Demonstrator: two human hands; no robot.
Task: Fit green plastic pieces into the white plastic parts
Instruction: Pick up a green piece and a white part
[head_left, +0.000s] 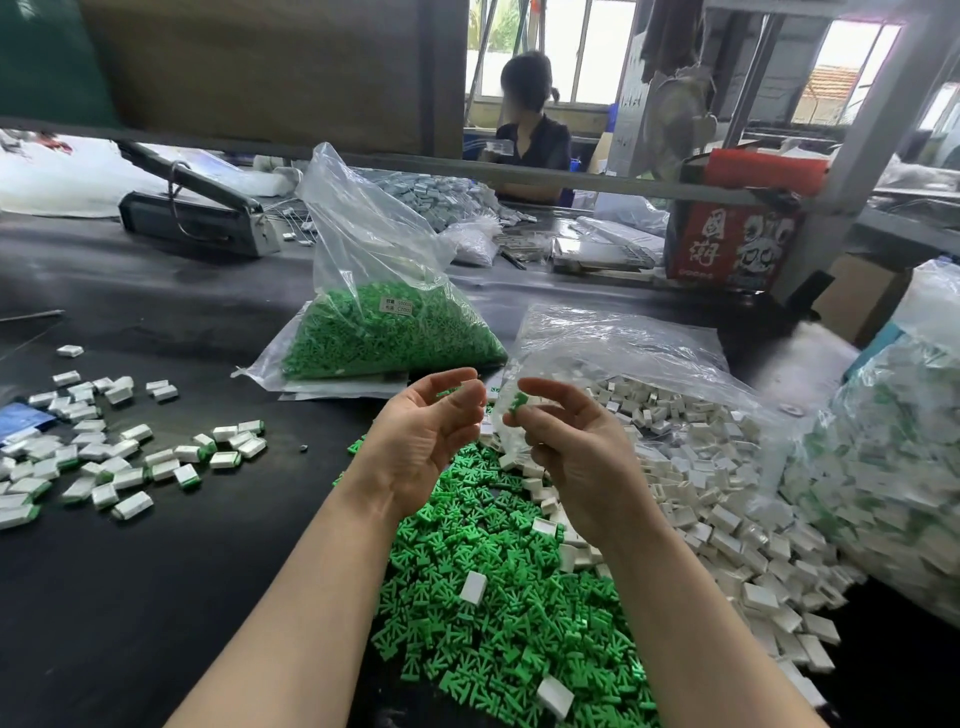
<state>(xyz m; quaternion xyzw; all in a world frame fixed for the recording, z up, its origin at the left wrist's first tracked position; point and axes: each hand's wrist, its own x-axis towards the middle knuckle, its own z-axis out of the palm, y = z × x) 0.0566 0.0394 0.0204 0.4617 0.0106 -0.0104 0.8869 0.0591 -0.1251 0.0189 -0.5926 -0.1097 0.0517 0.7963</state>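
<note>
We have both hands raised over the black tabletop (156, 597), close together but apart. The right hand (566, 447) pinches one green piece (518, 402) between thumb and forefinger, remaining fingers loosely curled; its grip is closed on that piece alone. The left hand (426, 441) is palm-up with thumb and forefinger curved toward each other; something pale seems to sit at its fingertips, but we cannot tell whether its grip holds a white part or nothing. Stock: a loose heap of green pieces (498, 597) lies below the hands at 6 o'clock, with a few stray white parts on it; the heap of white parts (717, 493) spills from an open clear bag (623, 343) at 3 o'clock. A sealed bag of green pieces (384, 332) stands at 12 o'clock. Finished pieces (130, 452), white with green ends showing, lie scattered at 9 o'clock, and a second bag of them (893, 467) sits at the far 3 o'clock edge. Handling judgement: both components look like small moulded plastic, so very light, rigid, and smooth enough to slip from a loose pinch. The green piece appears forked, so its prongs may flex or snap if pressed in askew. We would hold it by the flat body, prongs free, and take the white part by its broad side faces, leaving the open end clear.
</note>
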